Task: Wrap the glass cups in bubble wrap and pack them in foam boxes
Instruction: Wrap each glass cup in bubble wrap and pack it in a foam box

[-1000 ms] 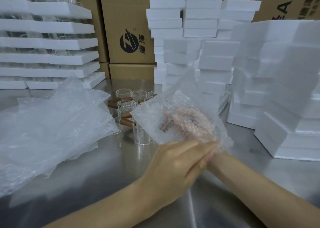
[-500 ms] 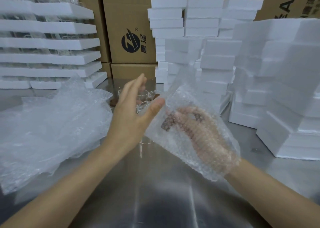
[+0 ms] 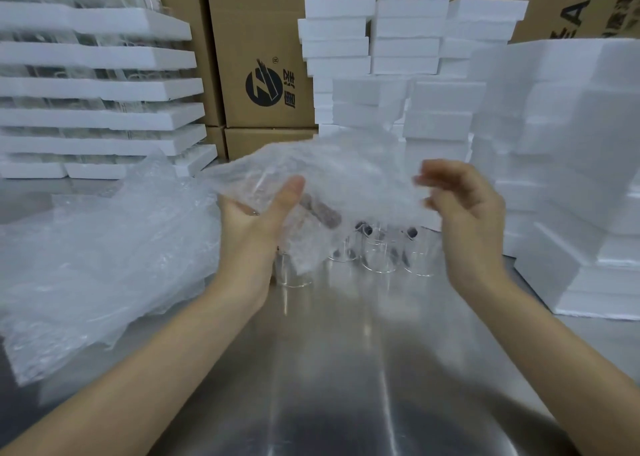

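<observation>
The person is holding both bare forearms out over the steel table (image 3: pixel 346 369), with the hands raised to about the same height. The left hand (image 3: pixel 256 220) is facing palm-up. Its thumb is lying straight across the near face of a bubble wrap sheet (image 3: pixel 346 178) and its fingers are running out of sight beneath, so it is pinching the sheet's left part. The right hand (image 3: pixel 464 206) is hovering at the sheet's right edge with its fingers (image 3: pixel 427 180) loosely curled and blurred; I cannot tell whether they are gripping the wrap. The sheet is hanging spread between the two hands, off the table. A brown handle (image 3: pixel 322 213) is showing through it, but I cannot tell whether that cup is sitting inside the wrap or behind it. Glass cups (image 3: pixel 377 258) are standing on the table below and behind the sheet. Foam boxes (image 3: pixel 571 144) are standing stacked at the right, and a bubble wrap pile (image 3: pixel 97 248) is lying at the left.
</observation>
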Motion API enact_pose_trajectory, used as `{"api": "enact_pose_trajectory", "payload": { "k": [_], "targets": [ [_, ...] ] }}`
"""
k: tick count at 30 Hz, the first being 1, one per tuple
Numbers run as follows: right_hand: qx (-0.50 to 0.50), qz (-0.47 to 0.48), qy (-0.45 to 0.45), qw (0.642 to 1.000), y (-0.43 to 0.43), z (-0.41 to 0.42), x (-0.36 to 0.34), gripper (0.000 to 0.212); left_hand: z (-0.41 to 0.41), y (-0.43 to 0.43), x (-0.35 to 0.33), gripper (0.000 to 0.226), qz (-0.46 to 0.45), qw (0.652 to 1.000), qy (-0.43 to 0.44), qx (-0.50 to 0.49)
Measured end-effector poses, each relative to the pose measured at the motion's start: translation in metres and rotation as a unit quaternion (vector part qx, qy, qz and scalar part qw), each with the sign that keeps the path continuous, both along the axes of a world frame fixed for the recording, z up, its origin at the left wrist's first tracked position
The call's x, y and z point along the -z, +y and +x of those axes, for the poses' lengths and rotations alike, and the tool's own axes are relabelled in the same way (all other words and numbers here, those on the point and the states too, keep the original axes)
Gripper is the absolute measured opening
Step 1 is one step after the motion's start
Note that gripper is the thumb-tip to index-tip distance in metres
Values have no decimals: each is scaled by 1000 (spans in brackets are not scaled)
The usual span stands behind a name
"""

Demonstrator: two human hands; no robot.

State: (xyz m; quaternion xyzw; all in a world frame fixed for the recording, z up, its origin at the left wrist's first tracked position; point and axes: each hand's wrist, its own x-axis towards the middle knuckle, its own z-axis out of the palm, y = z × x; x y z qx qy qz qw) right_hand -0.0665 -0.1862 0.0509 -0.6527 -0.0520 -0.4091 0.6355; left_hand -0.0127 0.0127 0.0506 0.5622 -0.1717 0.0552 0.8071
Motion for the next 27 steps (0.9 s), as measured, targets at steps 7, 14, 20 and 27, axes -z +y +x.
{"api": "enact_pose_trajectory", "payload": {
  "k": [7,14,20,27],
  "targets": [
    [-119,-101,103,982,5,0,7,23,-3,-5,13,58,35,992,-32,120],
    [-105,-71,92,988,5,0,16,6,-19,-23,29,54,164,958,-117,206],
    [-148,-103,113,977,20,-5,17,36,-20,-23,34,46,130,967,-159,150],
    [-180,37,140,973,13,-7,11,80,-21,-22,36,61,167,945,-139,246]
  ]
}}
